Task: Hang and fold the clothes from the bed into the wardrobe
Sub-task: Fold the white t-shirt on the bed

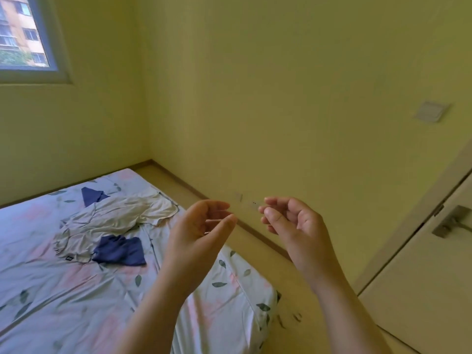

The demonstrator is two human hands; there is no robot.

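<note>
Both hands were raised in the air beyond the near corner of the bed, close to each other but not touching. The left hand hung over the bed's edge with its fingers loosely curled and its thumb standing free; it held nothing. The right hand hovered past the side of the bed, over the strip of floor between the bed and the wall, its fingers also loosely bent and holding nothing.

The clothes lay on the bed's leaf-patterned sheet, well apart from both hands. A crumpled beige garment was spread across the middle of the bed. A dark blue garment lay bunched on the near edge of the beige one, touching it. A second dark blue piece showed at the beige garment's far side, toward the head of the bed.

Beyond the bed's far end was a window. Past the floor strip beside the bed stood a pale door with a metal handle, and a wall switch above it.
</note>
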